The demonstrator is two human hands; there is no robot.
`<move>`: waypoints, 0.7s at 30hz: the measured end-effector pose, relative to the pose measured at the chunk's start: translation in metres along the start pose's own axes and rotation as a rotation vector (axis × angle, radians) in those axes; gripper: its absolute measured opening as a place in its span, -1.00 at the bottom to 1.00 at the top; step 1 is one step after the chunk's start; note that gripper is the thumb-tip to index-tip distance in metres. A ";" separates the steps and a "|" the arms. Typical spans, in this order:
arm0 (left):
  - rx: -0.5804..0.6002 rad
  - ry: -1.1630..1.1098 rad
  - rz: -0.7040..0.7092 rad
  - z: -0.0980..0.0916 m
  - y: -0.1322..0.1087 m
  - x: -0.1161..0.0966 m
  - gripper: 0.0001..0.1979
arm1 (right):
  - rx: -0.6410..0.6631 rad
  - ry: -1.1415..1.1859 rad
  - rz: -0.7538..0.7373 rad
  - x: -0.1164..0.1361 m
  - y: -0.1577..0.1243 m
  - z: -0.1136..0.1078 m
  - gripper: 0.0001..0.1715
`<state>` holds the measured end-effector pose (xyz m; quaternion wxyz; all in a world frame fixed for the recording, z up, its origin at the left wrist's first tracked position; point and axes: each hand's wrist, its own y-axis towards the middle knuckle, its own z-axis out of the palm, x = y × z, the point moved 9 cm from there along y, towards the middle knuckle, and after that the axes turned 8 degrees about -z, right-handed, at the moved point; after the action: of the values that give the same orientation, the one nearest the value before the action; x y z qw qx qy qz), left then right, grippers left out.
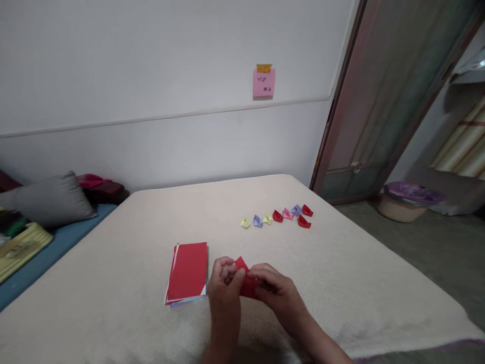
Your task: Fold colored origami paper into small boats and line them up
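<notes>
Between my two hands, just above the cloth-covered table (pixel 125 283), is a small folded piece of red paper (pixel 248 287). My left hand (pixel 226 283) grips its left side, thumb pressed on the front. On the right side, my right hand (pixel 273 285) pinches the paper between thumb and fingers. The fingers hide part of the folds. Left of my hands lies a stack of coloured paper (pixel 188 272) with a red sheet on top. Farther back sit several small folded paper boats, among them a red one (pixel 304 221), a yellow one (pixel 245 223) and a purple one (pixel 257 221).
A pink note (pixel 264 83) is taped to the white wall behind the table. At the left are a grey cushion (pixel 56 199) and a yellow patterned item (pixel 25 250). On the floor at the right stands a lined basin (pixel 403 205), near a sliding door (pixel 394 96).
</notes>
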<state>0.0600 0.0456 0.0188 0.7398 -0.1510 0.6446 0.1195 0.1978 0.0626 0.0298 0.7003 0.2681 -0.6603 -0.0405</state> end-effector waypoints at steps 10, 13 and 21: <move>-0.131 0.027 0.059 -0.008 -0.004 -0.005 -0.76 | 0.005 -0.122 -0.106 0.017 -0.001 0.008 -0.59; -0.126 0.048 0.046 -0.009 -0.004 -0.003 -0.74 | 0.012 -0.135 -0.113 0.017 -0.002 0.009 -0.58; -0.104 0.094 0.100 -0.006 -0.002 -0.007 -0.82 | 0.019 -0.179 -0.164 0.020 -0.003 0.012 -0.55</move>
<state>0.0543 0.0414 0.0251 0.6929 -0.1623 0.6784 0.1823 0.1898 0.0473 0.0466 0.6305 0.3231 -0.6963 -0.1151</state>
